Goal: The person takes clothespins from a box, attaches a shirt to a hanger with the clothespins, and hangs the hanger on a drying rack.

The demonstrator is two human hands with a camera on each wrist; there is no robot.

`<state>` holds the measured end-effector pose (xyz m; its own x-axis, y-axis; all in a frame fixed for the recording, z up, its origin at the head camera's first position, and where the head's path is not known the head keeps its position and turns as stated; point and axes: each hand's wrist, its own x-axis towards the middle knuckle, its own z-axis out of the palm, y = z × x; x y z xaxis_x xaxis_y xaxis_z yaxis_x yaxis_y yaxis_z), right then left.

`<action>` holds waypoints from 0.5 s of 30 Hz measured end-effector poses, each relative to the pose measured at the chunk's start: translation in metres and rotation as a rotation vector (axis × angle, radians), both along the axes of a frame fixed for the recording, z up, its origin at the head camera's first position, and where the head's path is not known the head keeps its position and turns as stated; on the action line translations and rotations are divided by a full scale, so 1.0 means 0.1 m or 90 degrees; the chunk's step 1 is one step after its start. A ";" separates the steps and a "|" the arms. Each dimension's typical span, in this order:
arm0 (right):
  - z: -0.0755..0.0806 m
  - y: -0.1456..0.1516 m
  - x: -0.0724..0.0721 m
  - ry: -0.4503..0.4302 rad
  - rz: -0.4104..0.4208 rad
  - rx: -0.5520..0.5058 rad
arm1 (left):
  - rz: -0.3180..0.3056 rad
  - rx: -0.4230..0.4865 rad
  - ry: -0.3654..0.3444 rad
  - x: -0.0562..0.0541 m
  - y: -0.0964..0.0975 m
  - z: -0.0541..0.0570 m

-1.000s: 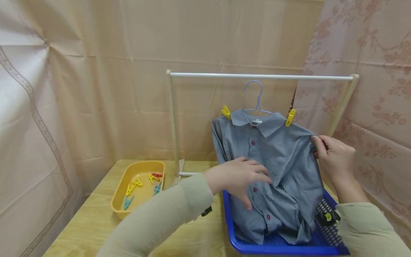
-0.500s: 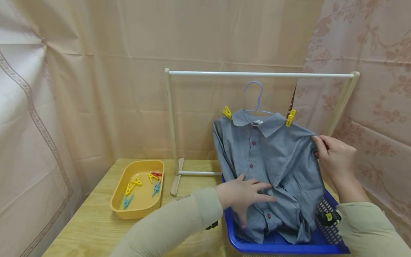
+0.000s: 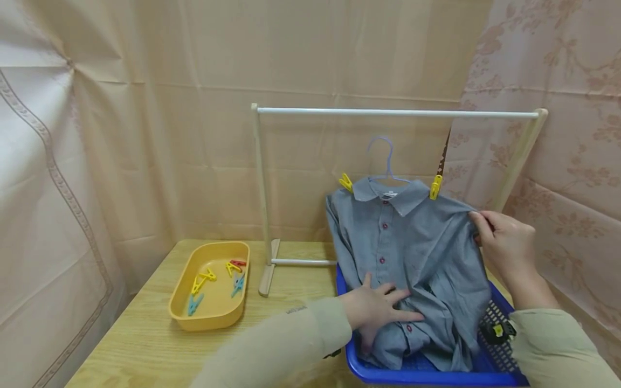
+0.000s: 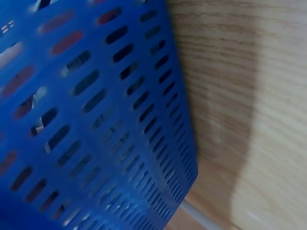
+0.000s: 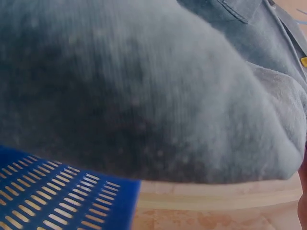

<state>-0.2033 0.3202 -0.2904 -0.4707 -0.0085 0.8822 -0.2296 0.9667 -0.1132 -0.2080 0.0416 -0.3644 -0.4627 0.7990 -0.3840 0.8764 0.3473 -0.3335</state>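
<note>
Grey shirt [image 3: 395, 226] on hanger [image 3: 390, 161], lower part in blue basket [image 3: 436, 375]. Right hand [image 3: 508, 240]: fingers pinch its shoulder edge. Left hand [image 3: 380, 310]: fingers spread wide over the front. Smoothing probably wants cloth taut, palm light.

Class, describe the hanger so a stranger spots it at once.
Find the tall rack. In front of it is a grey-blue shirt, and the hanger rises from its collar. Its thin lilac hook sets it apart from the yellow clips on either side.
</note>
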 end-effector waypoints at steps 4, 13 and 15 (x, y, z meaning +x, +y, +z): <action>-0.03 0.04 -0.01 -0.007 0.002 0.005 | 0.005 0.003 0.001 -0.01 0.02 -0.07; -0.06 0.10 -0.02 -0.043 -0.002 0.008 | -0.037 -0.005 0.030 -0.04 0.04 -0.15; -0.06 0.11 -0.02 -0.056 -0.004 0.010 | -0.041 -0.018 0.030 -0.04 0.06 -0.15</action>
